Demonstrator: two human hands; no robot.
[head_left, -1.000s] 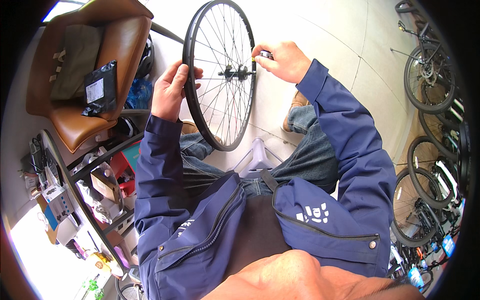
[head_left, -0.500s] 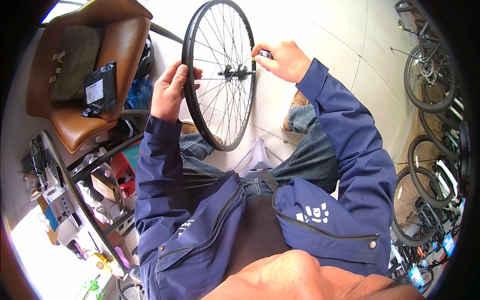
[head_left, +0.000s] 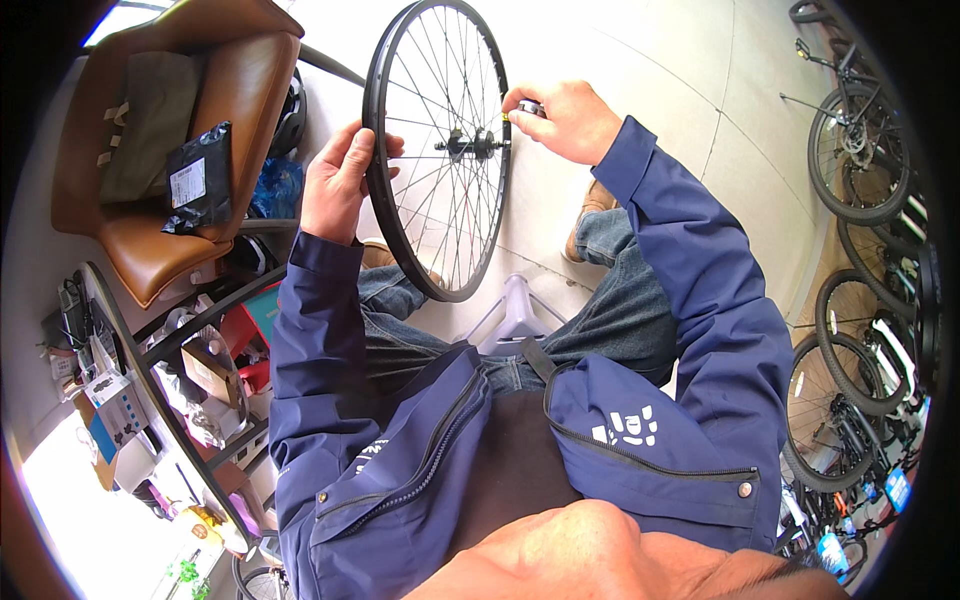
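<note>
Wheel point(head_left: 457, 146) is standing on edge in front of you in the head view, leaning a little, with its black rim point(head_left: 380, 205) running between your two hands and its hub point(head_left: 484, 147) showing in the middle. Your left grip point(head_left: 345, 180) is clamping the rim's left side, the thumb point(head_left: 360, 155) pressing on the near face and the fingers point(head_left: 396, 146) curling behind. Your right grip point(head_left: 570, 120) is closing around a small round tool point(head_left: 532, 108), dark with a silvery edge, and its fingertips are meeting the rim's right side just beside a yellow mark point(head_left: 506, 117). What kind of tool you are holding is too small to tell.

The step in hand, as I am judging it, is close work at that one spot on the rim, your left side steadying while your right side is doing the finer part. The next move seems to be calling for a firm left hold, so the wheel isn't swinging, and for small, controlled finger motion on the right. A grey stand point(head_left: 517, 310) is sitting on the floor point(head_left: 660, 120) between your legs; whether it is supporting the wheel, I cannot tell.
</note>
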